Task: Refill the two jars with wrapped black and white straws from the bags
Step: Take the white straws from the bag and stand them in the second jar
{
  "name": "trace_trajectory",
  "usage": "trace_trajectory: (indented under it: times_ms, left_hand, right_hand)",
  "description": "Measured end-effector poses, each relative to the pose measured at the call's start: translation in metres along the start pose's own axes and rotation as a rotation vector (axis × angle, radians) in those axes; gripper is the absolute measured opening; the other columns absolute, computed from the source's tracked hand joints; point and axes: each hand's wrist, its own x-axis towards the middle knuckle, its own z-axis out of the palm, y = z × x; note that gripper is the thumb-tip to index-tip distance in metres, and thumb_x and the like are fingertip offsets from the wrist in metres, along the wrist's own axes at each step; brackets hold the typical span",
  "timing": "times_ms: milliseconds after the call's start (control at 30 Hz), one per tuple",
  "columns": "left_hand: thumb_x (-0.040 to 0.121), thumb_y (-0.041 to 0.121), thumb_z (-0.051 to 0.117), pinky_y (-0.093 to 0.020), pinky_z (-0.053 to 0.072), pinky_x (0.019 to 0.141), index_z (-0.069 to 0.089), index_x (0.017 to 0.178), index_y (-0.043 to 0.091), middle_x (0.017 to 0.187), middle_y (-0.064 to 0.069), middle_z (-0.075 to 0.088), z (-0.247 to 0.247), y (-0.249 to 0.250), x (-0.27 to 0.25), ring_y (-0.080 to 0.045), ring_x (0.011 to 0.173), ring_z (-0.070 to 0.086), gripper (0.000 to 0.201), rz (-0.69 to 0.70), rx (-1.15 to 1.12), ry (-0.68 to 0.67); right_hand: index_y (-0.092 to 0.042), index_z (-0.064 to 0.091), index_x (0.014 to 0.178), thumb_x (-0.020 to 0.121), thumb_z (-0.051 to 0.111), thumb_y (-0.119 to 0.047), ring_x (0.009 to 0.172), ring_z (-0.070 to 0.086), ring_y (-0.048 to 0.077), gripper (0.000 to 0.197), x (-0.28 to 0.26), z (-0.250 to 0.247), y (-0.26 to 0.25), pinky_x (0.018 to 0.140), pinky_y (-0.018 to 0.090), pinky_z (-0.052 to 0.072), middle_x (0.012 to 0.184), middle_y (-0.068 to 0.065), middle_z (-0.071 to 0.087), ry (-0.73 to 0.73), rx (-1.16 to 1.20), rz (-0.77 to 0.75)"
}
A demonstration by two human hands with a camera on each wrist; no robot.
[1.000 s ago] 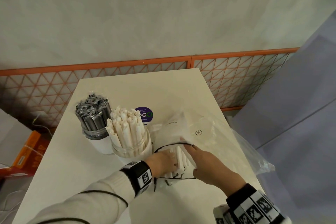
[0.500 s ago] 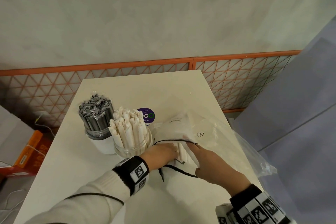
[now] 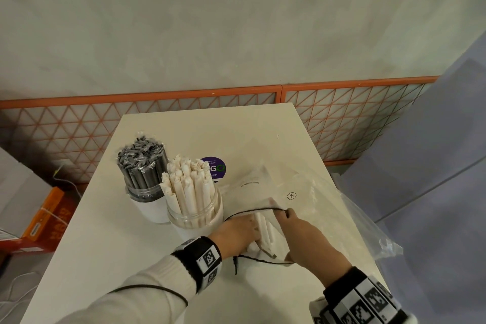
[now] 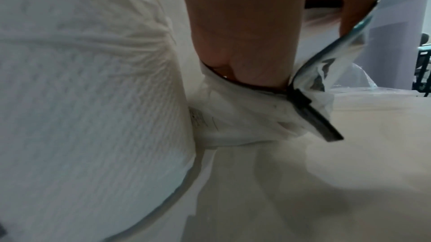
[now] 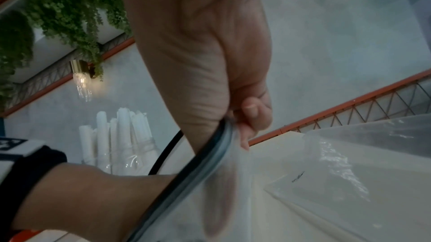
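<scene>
The bag [image 3: 265, 200] lies on the table [image 3: 210, 137], its mouth pinched wide by the right hand [image 3: 305, 239]; white straws [image 3: 264, 231] inside are grasped by the left hand [image 3: 236, 234]. They are best drawn out straight toward the neighbouring white jar [image 3: 194, 218].

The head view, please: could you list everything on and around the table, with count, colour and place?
Table: one, white, centre.
Black straws: one bundle, upright in the left jar.
White straws: one bundle, upright in the clear right jar.
Sticker: one, purple, behind the white straws.
Bag: clear, black-rimmed mouth, table's right side, a few white straws inside.
Railing: orange lattice, behind table.
Box: one, orange, floor at left.
Left hand: inside the bag's mouth, on the straws.
Right hand: pinches the bag's rim.
</scene>
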Motion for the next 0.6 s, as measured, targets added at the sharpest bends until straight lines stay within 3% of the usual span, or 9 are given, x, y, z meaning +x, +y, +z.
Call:
trace_trajectory:
  times_ms: [200, 333, 433, 533, 600]
  left_hand:
    - [0.093, 0.006, 0.048, -0.038, 0.046, 0.095, 0.057, 0.119, 0.011, 0.125, -0.008, 0.056, 0.000, 0.002, 0.008, -0.026, 0.113, 0.056, 0.028, -0.174, -0.249, 0.024]
    - [0.090, 0.008, 0.048, -0.032, 0.045, 0.080, 0.054, 0.115, 0.013, 0.114, -0.006, 0.061, -0.014, 0.000, 0.006, -0.026, 0.102, 0.059, 0.027, -0.211, -0.391, 0.110]
    - [0.085, 0.009, 0.053, -0.032, 0.042, 0.078, 0.054, 0.117, 0.016, 0.117, -0.003, 0.056, -0.022, -0.003, -0.002, -0.022, 0.105, 0.055, 0.032, -0.124, -0.408, 0.216]
    - [0.079, 0.006, 0.058, -0.035, 0.043, 0.088, 0.059, 0.109, 0.015, 0.111, -0.002, 0.059, -0.022, -0.003, -0.008, -0.020, 0.107, 0.051, 0.031, 0.015, -0.374, 0.352]
    - [0.077, 0.007, 0.061, -0.033, 0.038, 0.094, 0.060, 0.104, 0.017, 0.102, 0.000, 0.063, -0.021, -0.002, -0.011, -0.017, 0.103, 0.051, 0.029, 0.070, -0.379, 0.435]
  right_hand:
    - [-0.020, -0.008, 0.149, 0.067, 0.081, -0.007, 0.048, 0.033, 0.010, 0.122, -0.003, 0.000, 0.002, 0.042, 0.022, 0.029, 0.118, 0.009, 0.043, -0.064, -0.055, -0.030]
    - [-0.022, 0.000, 0.149, 0.065, 0.082, -0.007, 0.052, 0.042, 0.015, 0.119, -0.001, -0.001, 0.006, 0.044, 0.023, 0.034, 0.118, 0.008, 0.042, -0.067, -0.044, -0.036]
    - [-0.023, 0.003, 0.149, 0.065, 0.084, -0.013, 0.067, 0.050, 0.019, 0.117, 0.002, -0.002, 0.009, 0.058, 0.025, 0.042, 0.125, 0.008, 0.040, -0.027, 0.020, -0.028]
    - [-0.025, 0.000, 0.149, 0.068, 0.083, -0.016, 0.070, 0.051, 0.018, 0.116, 0.006, -0.003, 0.011, 0.056, 0.020, 0.040, 0.126, 0.007, 0.042, 0.026, 0.100, -0.036]
    - [-0.027, 0.000, 0.149, 0.071, 0.080, -0.013, 0.081, 0.061, 0.022, 0.112, 0.008, -0.004, 0.013, 0.065, 0.023, 0.048, 0.130, 0.007, 0.042, 0.051, 0.131, -0.046]
